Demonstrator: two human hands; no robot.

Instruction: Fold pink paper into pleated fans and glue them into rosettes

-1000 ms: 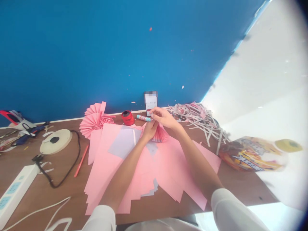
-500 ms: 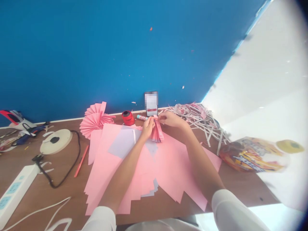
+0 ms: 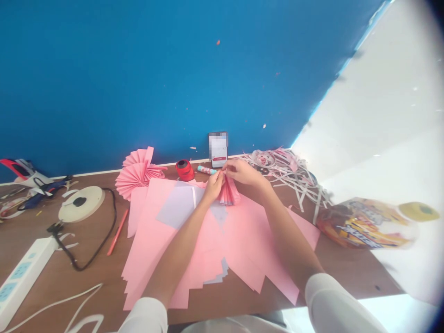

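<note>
Blue wall (image 3: 138, 83) behind, brown table (image 3: 249, 296) against it, pink sheets (image 3: 156, 273) fanned across the middle. Pleated pink paper (image 3: 229, 193) is between the hands, over the far part of the sheets, below the phone (image 3: 218, 150). Key relation: it runs from the fingertips back toward the wearer, long axis near straight fore-aft with a slight lean right, narrow end at the grip, pleats opening at the near end; can't tell if that end touches the sheets. Left hand (image 3: 214, 186) is nearer, thumb and fingers pinching the narrow end from the left. Right hand (image 3: 244, 173) comes in from the right, fingertips bunched at the same end just beside the left's; can't tell whether they pinch paper or only touch it. Versus half a second ago: right hand is further left, closing up to the left fingertips, and the pleats look spread a bit wider. Left hand about the same spot; glue stick (image 3: 206, 170) and red container (image 3: 185, 170) unmoved
</note>
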